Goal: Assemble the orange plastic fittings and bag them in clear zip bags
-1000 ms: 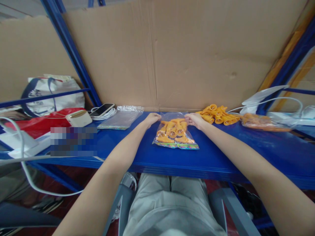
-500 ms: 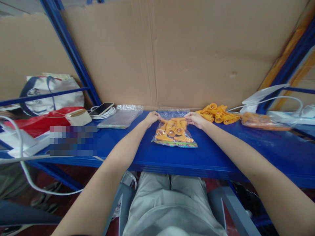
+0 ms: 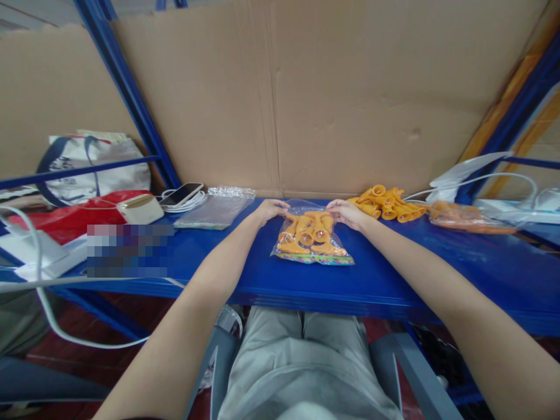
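A clear plastic bag (image 3: 315,257) lies on the blue table in front of me, its printed edge nearest me. Inside it are several small orange plastic horn-shaped pieces (image 3: 306,236), some with their round mouths turned my way. My left hand (image 3: 272,211) pinches the bag's far left corner between closed fingers. At the far right corner, the fingers of my right hand (image 3: 345,213) are closed on the bag as well. The film along the far edge lies low between both hands.
Loose orange horn-shaped pieces (image 3: 387,204) are piled right of my right hand, beside another filled bag (image 3: 470,219). To the left are flat clear bags (image 3: 214,211), a phone (image 3: 182,195) on a coiled white cable, and a red bag (image 3: 87,211). Cardboard (image 3: 332,99) stands behind the table.
The bag's far flap, which stood up against the cardboard, is now folded down toward me. The bag has shifted very slightly toward me; both hands stay at its far corners.
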Tool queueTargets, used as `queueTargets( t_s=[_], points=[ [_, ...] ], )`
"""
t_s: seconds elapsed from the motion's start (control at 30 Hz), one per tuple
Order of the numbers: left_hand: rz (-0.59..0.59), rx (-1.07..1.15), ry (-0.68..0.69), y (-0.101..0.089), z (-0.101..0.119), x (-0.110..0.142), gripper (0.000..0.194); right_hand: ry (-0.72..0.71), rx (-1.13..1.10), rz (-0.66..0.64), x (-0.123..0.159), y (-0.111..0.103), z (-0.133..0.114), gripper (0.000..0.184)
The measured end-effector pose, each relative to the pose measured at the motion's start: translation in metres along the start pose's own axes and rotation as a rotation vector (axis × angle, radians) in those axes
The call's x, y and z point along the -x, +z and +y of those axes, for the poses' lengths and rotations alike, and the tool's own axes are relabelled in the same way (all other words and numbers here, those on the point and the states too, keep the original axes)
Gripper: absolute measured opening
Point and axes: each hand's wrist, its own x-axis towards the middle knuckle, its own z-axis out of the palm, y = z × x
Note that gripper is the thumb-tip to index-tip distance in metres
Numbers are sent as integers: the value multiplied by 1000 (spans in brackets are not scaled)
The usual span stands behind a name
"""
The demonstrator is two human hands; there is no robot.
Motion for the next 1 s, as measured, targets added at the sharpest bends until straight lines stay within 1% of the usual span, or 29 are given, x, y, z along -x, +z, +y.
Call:
queueTargets(
  t_s=[0.1, 0.23, 0.33, 0.43, 0.5, 0.6, 0.67, 0.73, 0.8, 0.87, 1.0],
  points=[
    [17, 3, 22, 0, 0, -3, 16, -24, -27, 14, -2, 1, 2, 24],
    [69, -41, 28, 2, -2, -6, 19, -33, -34, -9, -5, 0, 5, 22],
    [90, -124, 66, 3, -2, -7, 20, -57, -15, -19, -8, -2, 8, 20],
    [92, -269, 144, 3, -2, -7, 20, -115, 39, -42, -12, -3, 12, 17],
    [87, -407, 212, 2, -2, -8, 20, -193, 122, -42, -15, -2, 15, 15],
    [88, -663, 331, -1, -2, -9, 22, -355, 310, -21, -20, -1, 17, 13],
    [100, -827, 405, -2, -3, -8, 24, -436, 409, -29, -21, -1, 17, 14],
    [109, -964, 451, -3, -3, -7, 25, -507, 516, -42, -21, 0, 16, 16],
    [112, -1077, 463, -2, -3, -4, 24, -590, 661, -39, -21, 1, 15, 18],
    [114, -1172, 455, -1, -3, -2, 24, -642, 771, -26, -19, 2, 14, 20],
    [119, -1282, 445, 2, -2, 0, 27, -659, 899, -4, -16, 5, 14, 23]
  ],
)
